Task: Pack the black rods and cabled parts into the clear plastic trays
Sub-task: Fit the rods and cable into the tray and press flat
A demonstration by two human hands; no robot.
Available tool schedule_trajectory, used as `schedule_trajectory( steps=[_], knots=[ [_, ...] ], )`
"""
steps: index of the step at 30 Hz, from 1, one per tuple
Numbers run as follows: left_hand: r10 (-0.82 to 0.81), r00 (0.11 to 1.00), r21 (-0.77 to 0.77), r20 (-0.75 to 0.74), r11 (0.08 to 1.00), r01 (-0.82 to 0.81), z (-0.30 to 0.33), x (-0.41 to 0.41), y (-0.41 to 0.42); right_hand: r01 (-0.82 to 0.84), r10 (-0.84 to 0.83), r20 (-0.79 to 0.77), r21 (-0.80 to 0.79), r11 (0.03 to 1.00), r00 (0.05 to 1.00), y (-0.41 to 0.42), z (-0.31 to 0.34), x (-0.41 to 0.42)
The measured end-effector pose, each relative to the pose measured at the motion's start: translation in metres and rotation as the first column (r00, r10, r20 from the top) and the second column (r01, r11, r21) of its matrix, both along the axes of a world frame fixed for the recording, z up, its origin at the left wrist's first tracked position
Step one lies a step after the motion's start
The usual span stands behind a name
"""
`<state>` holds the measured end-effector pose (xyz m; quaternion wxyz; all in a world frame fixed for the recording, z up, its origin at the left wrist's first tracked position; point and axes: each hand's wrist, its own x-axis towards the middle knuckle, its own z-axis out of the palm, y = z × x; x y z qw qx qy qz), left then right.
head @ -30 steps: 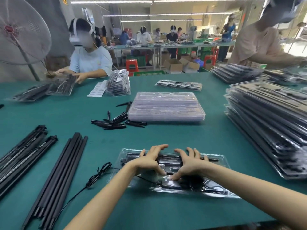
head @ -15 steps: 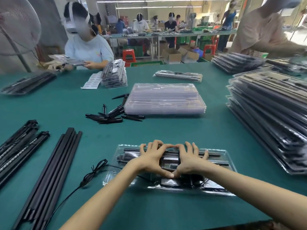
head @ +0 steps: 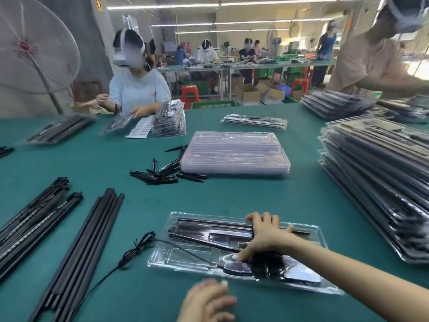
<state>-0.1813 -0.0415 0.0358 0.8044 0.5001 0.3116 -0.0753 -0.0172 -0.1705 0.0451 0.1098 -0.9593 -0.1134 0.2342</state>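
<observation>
**Left hand off the tray, right hand pressing alone**

The right hand (head: 264, 238) lies across the clear tray (head: 321, 235), fingers spread and fairly straight, thumb tip pressing near the black cabled part (head: 239, 268). The left hand (head: 209, 300), half a second ago beside it on the tray, has pulled back to the near edge, blurred, fingers loosely open and holding nothing. The tray sits on the green table (head: 232, 198) in front of the person, with black rods (head: 209, 225) in its far slots and a thin cable (head: 137, 249) trailing out leftward.
</observation>
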Motion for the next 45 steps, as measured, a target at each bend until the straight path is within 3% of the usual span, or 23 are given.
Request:
schedule_trajectory(
  steps=[1,3,7,12,17,21,24,30,41,45],
  knots=[
    [-0.012,0.999,-0.111,-0.036,0.994,0.007,-0.001,-0.006,-0.006,-0.006,0.006,-0.003,-0.017,1.0,1.0,0.001,0.003,-0.001],
    [-0.009,0.999,-0.166,-0.054,0.986,0.0,0.001,-0.005,-0.012,-0.029,0.029,0.004,-0.05,0.998,1.0,0.003,0.006,-0.003],
    [0.014,0.999,-0.031,-0.033,0.999,-0.015,0.01,0.01,-0.01,-0.049,0.051,0.023,-0.075,0.996,0.998,0.002,0.009,-0.009],
    [0.126,0.986,0.201,0.106,0.969,-0.145,-0.002,0.022,-0.015,0.047,-0.044,-0.052,0.054,0.997,0.998,0.006,0.01,-0.021],
    [0.189,0.958,0.168,0.214,0.959,-0.227,-0.007,0.023,-0.001,0.098,-0.074,-0.1,0.272,0.957,0.992,0.006,0.015,-0.032],
    [0.19,0.963,0.324,0.189,0.914,-0.244,-0.017,0.022,0.004,0.089,-0.043,-0.144,0.336,0.938,0.989,0.003,0.012,-0.038],
    [0.206,0.968,0.402,0.141,0.882,-0.246,-0.018,0.02,0.001,0.084,-0.046,-0.124,0.325,0.942,0.991,0.006,0.004,-0.044],
    [0.198,0.974,0.571,0.109,0.79,-0.224,-0.025,0.021,-0.003,0.055,-0.063,0.052,0.143,0.988,0.997,0.022,-0.011,-0.051],
    [0.287,0.945,0.555,0.16,0.765,-0.326,-0.027,0.027,-0.008,0.133,-0.145,0.082,0.14,0.981,0.986,0.039,-0.013,-0.05],
    [0.257,0.958,0.551,0.129,0.785,-0.285,-0.028,0.027,-0.005,0.135,-0.146,0.06,0.155,0.979,0.988,0.037,-0.01,-0.053]
  ],
)
